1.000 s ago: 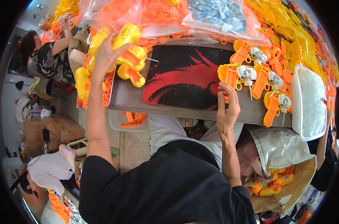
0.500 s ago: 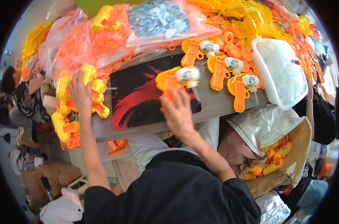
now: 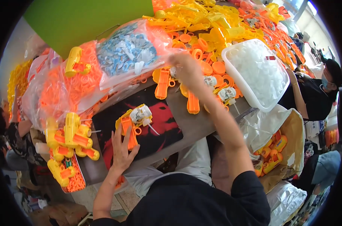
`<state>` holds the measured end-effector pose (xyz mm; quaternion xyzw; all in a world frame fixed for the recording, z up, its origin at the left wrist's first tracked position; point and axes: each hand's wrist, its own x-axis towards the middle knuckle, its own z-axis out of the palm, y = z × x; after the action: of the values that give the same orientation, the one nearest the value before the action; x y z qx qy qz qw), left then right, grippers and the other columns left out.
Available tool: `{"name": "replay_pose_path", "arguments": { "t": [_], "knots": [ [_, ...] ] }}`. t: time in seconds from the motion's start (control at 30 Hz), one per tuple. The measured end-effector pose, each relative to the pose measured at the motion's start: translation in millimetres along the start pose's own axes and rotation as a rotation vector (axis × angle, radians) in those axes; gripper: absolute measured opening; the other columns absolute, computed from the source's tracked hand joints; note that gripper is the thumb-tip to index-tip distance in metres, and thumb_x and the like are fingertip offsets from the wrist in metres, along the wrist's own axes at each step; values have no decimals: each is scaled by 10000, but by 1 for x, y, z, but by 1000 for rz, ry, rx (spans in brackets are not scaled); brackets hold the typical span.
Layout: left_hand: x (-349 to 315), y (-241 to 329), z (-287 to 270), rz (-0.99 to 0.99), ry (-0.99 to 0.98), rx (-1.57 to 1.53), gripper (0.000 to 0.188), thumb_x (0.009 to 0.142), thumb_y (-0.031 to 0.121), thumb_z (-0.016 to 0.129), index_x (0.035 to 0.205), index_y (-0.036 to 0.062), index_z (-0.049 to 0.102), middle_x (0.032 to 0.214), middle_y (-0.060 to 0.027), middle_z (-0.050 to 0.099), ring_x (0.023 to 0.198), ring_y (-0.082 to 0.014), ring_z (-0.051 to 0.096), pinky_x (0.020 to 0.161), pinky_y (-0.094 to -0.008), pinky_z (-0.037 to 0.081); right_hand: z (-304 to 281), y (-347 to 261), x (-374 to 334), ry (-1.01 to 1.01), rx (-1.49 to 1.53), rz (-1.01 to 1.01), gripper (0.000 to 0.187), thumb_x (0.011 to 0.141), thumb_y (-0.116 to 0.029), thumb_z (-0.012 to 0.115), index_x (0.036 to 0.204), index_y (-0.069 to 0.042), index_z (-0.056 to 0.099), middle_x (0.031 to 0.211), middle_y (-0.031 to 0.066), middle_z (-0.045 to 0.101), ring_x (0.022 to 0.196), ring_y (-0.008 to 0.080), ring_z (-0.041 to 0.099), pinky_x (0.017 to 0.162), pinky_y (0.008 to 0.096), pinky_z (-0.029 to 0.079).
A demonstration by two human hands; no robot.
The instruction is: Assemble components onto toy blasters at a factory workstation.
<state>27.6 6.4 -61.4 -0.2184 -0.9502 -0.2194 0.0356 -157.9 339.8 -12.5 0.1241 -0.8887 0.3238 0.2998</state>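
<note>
On the dark red-and-black mat [image 3: 152,141] lies an opened toy gun [image 3: 131,137], its orange grip, yellow shell and white mechanism exposed and a thin pale strip sticking out. My left hand [image 3: 122,152] has its thumb and fingers around the grip's lower end. My right hand [image 3: 186,69], smeared by motion, reaches over the far side of the table, where its fingers cannot be made out. Beneath and beside it are a similar gun [image 3: 162,83], partly covered, another opened gun [image 3: 193,101] and a third [image 3: 226,95] behind my forearm.
Finished-looking yellow guns [image 3: 74,130] pile up at the left. Bags of orange parts [image 3: 79,73] and blue-white pieces [image 3: 126,48] lie behind the mat. Orange caps [image 3: 218,67], yellow shells [image 3: 223,28] and a white tub [image 3: 253,94] stand far right; a sack [image 3: 293,147] sits below. Co-workers flank the table.
My left hand has left the yellow guns and come to the gun on the mat. My right hand has let go of that gun and moved up and away; the view has shifted.
</note>
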Motion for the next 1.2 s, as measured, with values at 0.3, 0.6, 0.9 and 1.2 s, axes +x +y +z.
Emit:
{"name": "replay_pose_path", "arguments": {
  "t": [0.3,0.6,0.9,1.2],
  "knots": [
    [0,-6,2,-16,5,29,810,834,339,679,1540,87,369,1564,-257,255,1465,-427,261,1191,-637,148,-104,188,133,36,-703,522,306,928,-298,618,1113,-60,674,1082,201,699,1034,379,657,875,494,508],
    [4,-11,7,-12,-15,6,841,821,351,703,1547,99,359,1551,-279,259,1452,-442,270,1187,-639,160,-26,211,166,-101,-845,54,196,787,-144,695,973,-92,726,1048,108,685,1191,274,545,1089,475,343],
    [-3,-1,1,-17,6,-27,805,825,347,699,1534,115,396,1567,-258,263,1442,-440,286,1190,-634,161,-57,163,136,6,-394,76,176,878,-196,715,926,-28,692,873,89,711,864,251,655,828,363,491],
    [-24,12,-12,43,144,-4,812,881,392,644,1578,127,321,1648,-244,139,1512,-470,108,1196,-624,62,-103,41,92,-286,1013,321,330,1007,-251,597,1235,-24,671,1139,35,709,1039,123,662,948,289,498]
  ]
}}
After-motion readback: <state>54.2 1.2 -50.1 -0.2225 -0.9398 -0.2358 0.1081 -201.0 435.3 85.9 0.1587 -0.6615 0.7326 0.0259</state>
